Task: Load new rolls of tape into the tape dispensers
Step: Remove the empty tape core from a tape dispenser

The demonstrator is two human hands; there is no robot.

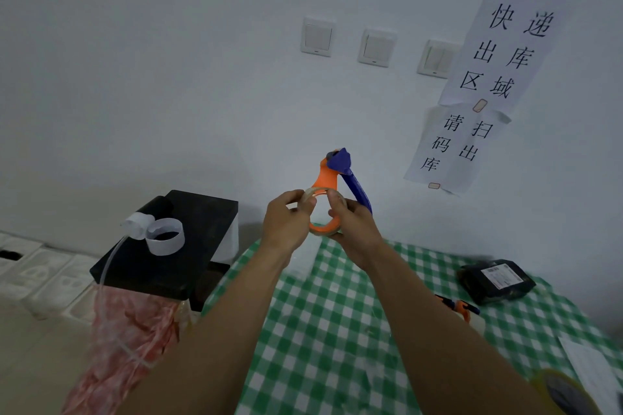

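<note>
Your left grip (286,219) pinches the left rim of the tape roll (317,193) between thumb and curled fingers. The roll appears to ring the orange hub of the tape dispenser (325,178), which is raised above the far edge of the checked surface (337,313). Your right grip (354,222) clasps the roll's right side. Press both sides evenly so the roll seats square on the hub. A tilted roll is likely to bind. Then lead the free end toward the blue head.
</note>
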